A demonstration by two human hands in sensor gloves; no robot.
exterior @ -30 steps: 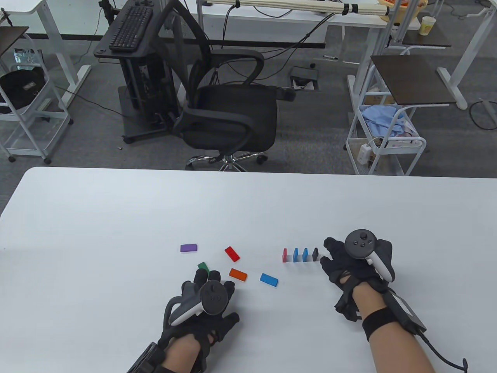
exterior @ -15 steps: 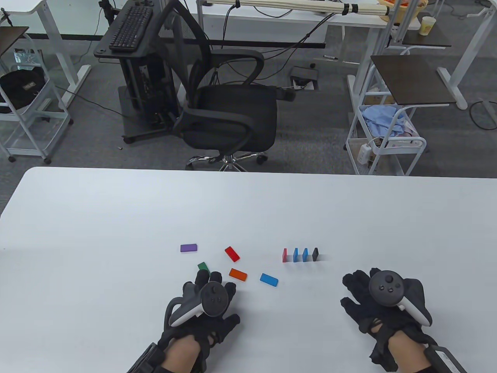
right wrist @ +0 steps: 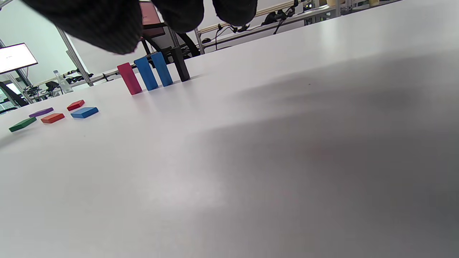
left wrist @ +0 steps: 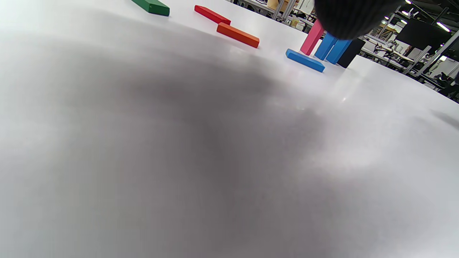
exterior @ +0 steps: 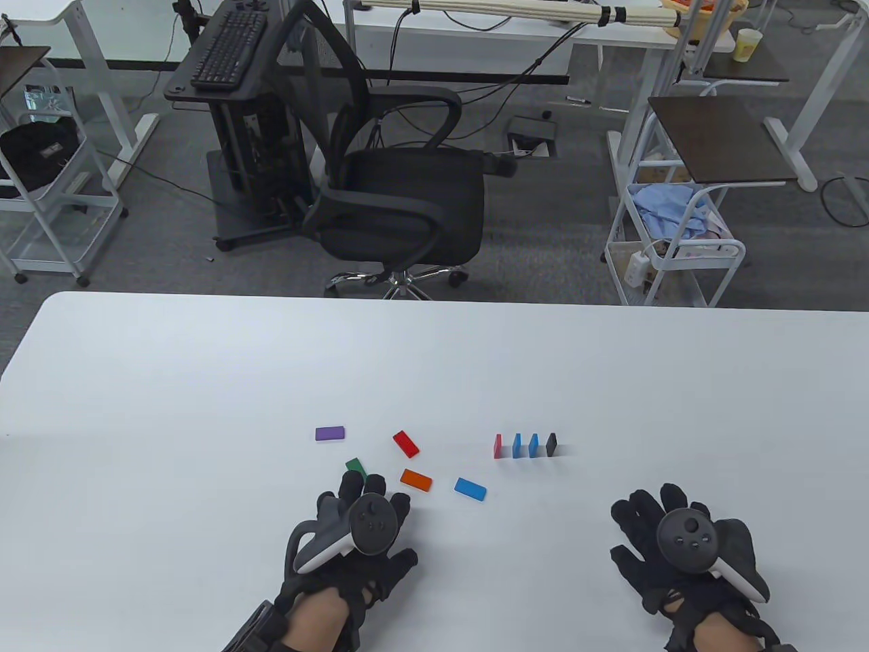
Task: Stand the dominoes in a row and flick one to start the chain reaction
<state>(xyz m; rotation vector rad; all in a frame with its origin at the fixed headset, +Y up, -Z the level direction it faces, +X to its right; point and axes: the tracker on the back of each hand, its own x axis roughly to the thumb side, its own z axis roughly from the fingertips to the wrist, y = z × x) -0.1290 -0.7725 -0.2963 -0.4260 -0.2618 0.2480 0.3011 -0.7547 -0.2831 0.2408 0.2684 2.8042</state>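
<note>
On the white tabletop (exterior: 204, 380), four small rectangular dominoes stand upright in a short row right of centre: a pink-red one (exterior: 497, 445), two blue ones (exterior: 517, 445) (exterior: 533, 445) and a black one (exterior: 551, 444), close together but apart. Left of the row, five more lie flat and scattered: a purple domino (exterior: 330, 432), a red domino (exterior: 405, 443), a green domino (exterior: 355, 466), an orange domino (exterior: 415, 480) and a flat blue domino (exterior: 470, 488).

Wide bare surface stretches from the row to the far edge and to both sides; the near strip holds only the two hands. Ahead of the right hand (exterior: 686, 550) nothing lies between it and the row, and it sits well apart from the black end piece. Its fingers (exterior: 641, 509) are spread and straight, holding nothing. The left hand (exterior: 353, 536) rests low near the flat pieces, its fingers (exterior: 353, 485) extended and empty, their tips just beside the green domino.

No writing is readable on any domino.

Beyond the far edge stand a black office chair (exterior: 400, 197), a black cart with a keyboard (exterior: 227, 51) and a white wire trolley (exterior: 672, 251).
</note>
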